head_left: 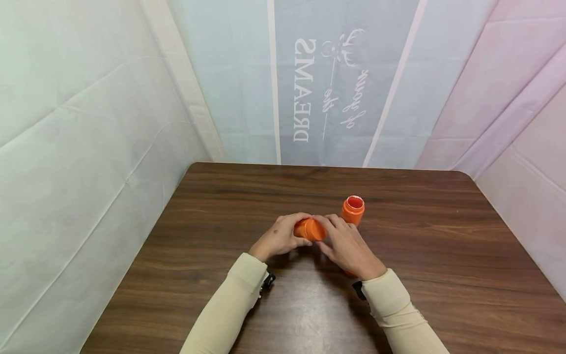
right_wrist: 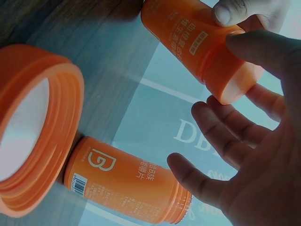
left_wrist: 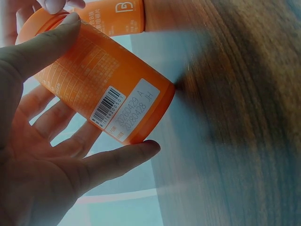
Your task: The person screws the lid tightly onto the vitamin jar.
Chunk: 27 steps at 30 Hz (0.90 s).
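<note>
My left hand (head_left: 279,237) holds a capped orange bottle (left_wrist: 108,80) tilted, its thumb and fingers round the body. A barcode and a white date label show near its base in the left wrist view. At the bottle's other end is its orange cap (right_wrist: 230,77), with the thumb and fingers of my right hand (head_left: 347,246) on opposite sides of it. A second orange bottle (right_wrist: 127,181) stands uncapped on the table just beyond my right hand, its mouth open upward. A loose orange cap (right_wrist: 70,108) with a white inside lies near my right wrist, mostly hidden in the head view.
All this is on a dark wood-grain table (head_left: 247,191) with rounded far corners. Pale cloth hangs along the left side (head_left: 88,147) and right side, and a blue-grey cloth with white lettering (head_left: 305,93) hangs behind the far edge.
</note>
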{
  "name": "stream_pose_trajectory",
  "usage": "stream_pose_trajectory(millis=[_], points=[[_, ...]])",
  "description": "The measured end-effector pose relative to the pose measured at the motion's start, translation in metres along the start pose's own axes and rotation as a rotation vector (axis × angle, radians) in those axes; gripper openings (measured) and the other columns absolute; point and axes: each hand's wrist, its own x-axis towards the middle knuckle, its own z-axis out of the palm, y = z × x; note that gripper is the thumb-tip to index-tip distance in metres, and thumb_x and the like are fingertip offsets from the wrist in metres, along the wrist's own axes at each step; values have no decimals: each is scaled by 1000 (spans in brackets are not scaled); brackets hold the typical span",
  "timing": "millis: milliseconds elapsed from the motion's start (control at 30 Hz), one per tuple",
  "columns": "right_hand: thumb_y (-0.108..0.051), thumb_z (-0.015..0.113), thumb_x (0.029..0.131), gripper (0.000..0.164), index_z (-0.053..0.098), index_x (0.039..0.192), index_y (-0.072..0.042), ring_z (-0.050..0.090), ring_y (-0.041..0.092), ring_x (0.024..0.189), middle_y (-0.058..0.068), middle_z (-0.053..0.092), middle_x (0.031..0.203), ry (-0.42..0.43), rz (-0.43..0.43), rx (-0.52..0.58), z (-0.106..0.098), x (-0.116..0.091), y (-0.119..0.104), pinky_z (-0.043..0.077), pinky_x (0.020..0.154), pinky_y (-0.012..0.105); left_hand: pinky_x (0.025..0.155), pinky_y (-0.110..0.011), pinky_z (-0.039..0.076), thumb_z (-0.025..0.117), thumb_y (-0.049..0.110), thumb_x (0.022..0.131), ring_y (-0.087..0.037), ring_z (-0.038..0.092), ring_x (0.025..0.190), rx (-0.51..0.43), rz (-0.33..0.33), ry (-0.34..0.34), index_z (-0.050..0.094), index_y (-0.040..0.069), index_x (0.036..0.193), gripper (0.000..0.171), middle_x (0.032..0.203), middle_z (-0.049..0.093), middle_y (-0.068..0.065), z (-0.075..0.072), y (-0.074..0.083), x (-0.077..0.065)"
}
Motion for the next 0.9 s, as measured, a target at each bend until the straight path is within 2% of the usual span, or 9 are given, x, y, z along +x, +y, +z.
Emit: stream_pose_trajectory(millis=[300,467,567,700,800,900], points=[[-29,81,86,59,56,132,-2,58,23,83,8,61,99,-40,97,55,-2,3,-2,49,74,48,86,-27,50,82,15,84,-15,59,97,21,-7,-1,57,12,136,57,119,65,-3,-1,3,1],[-34,80,87,60,56,131,-1,59,23,83,9,62,99,-52,131,73,-2,4,-1,50,74,48,85,-27,51,82,15,85,-15,59,96,19,-9,-7,57,12,135,56,118,65,-3,-2,4,2],[-34,82,84,66,54,136,-4,62,27,91,12,63,110,-42,94,61,-3,5,0,50,76,49,84,-27,51,81,15,85,-15,60,96,20,-5,-11,57,11,135,56,118,65,-4,-3,4,2],[-25,87,79,72,52,141,-7,62,31,102,16,58,127,-15,-6,64,-4,6,3,51,81,52,83,-27,52,82,16,85,-14,60,96,20,0,-10,56,11,136,58,119,65,-4,-4,5,2],[-14,89,76,72,54,138,-7,62,32,103,18,56,128,-3,-57,74,-5,6,4,51,84,54,81,-26,52,82,18,85,-13,61,94,13,2,-7,57,13,135,56,118,65,-3,-5,5,2],[-9,88,74,69,56,135,-6,62,32,100,17,58,124,-3,-66,67,-6,6,3,52,82,53,80,-25,51,82,19,85,-12,60,93,14,1,-9,59,14,132,53,116,66,-1,-5,6,2]])
